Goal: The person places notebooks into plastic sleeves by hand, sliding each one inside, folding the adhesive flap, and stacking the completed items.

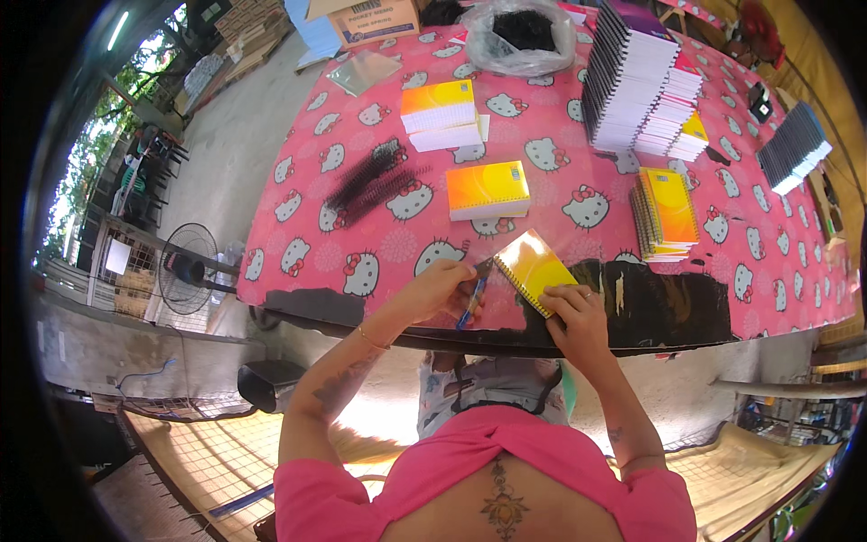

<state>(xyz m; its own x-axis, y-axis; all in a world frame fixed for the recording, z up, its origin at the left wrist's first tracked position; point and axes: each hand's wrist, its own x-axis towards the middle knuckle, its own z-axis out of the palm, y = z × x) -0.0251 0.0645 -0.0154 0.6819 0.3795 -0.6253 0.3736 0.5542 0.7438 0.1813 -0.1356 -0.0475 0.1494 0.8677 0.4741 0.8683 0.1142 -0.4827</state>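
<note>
A small yellow spiral notebook (535,262) lies at a slant near the front edge of the table, its black coil along the left side. My right hand (578,321) grips its lower right corner, with fingers over the cover. My left hand (444,291) is closed on a slim blue-handled tool (470,305), whose dark upper end is beside the coil's upper end. Its exact kind is partly hidden by my fingers. Just beyond stands a stack of yellow notebooks (488,191).
Loose black coils (366,185) lie to the left. Farther back are another yellow-topped stack (438,107), a clear bag of black coils (522,36) and a tall notebook pile (623,86). Bound yellow notebooks (666,212) stand at the right. A fan (188,269) is beyond the table's left edge.
</note>
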